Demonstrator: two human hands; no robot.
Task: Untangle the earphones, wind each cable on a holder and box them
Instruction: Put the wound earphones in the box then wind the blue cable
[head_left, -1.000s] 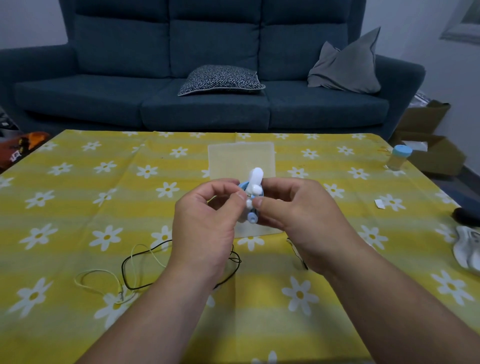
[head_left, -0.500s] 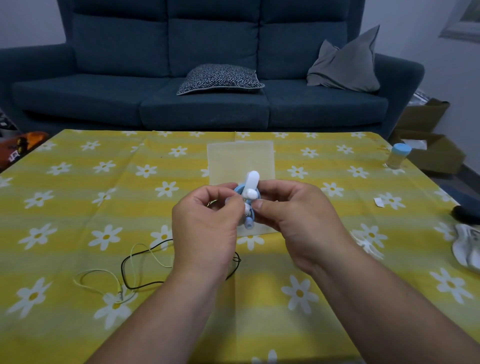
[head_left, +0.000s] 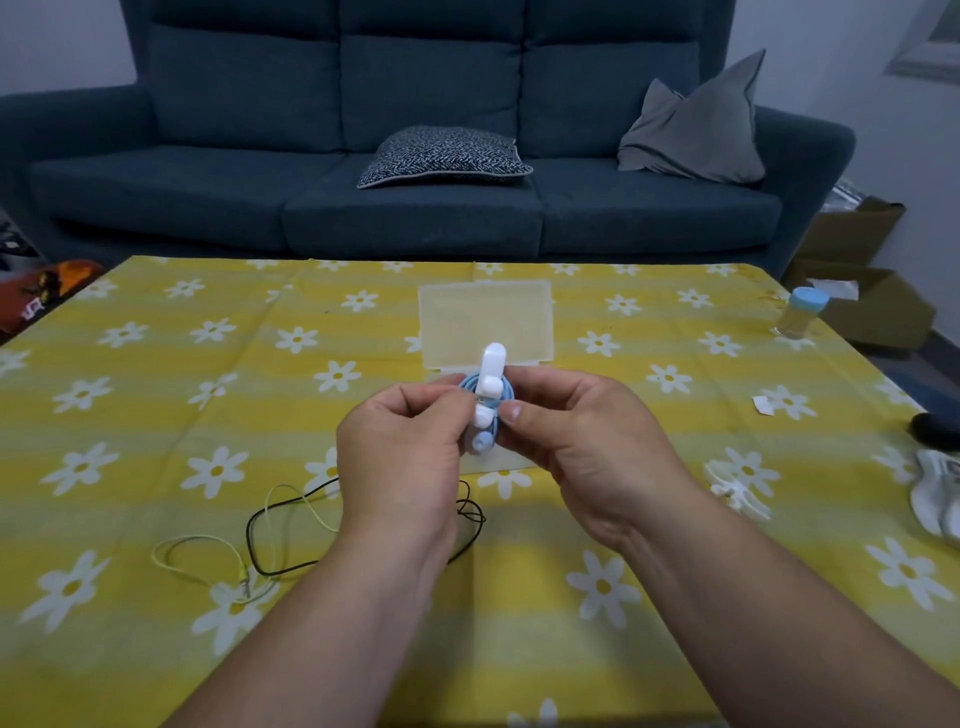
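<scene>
Head — right hand (head_left: 587, 441) pinches holder (head_left: 491, 364).

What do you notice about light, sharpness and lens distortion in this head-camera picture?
Head view: dim light, a soft shadow on the yellow daisy-print tablecloth; head view: the white plastic holder wound with blue cable is fairly sharp, the daisies in the bottom corners blurred; head view: wide-angle distortion bows the dark blue fabric sofa.

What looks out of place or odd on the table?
Nothing is spilled or damaged. The black cable and yellow-green cable lie crossed and unwound at lower left; a white paper scrap sits far right.
</scene>
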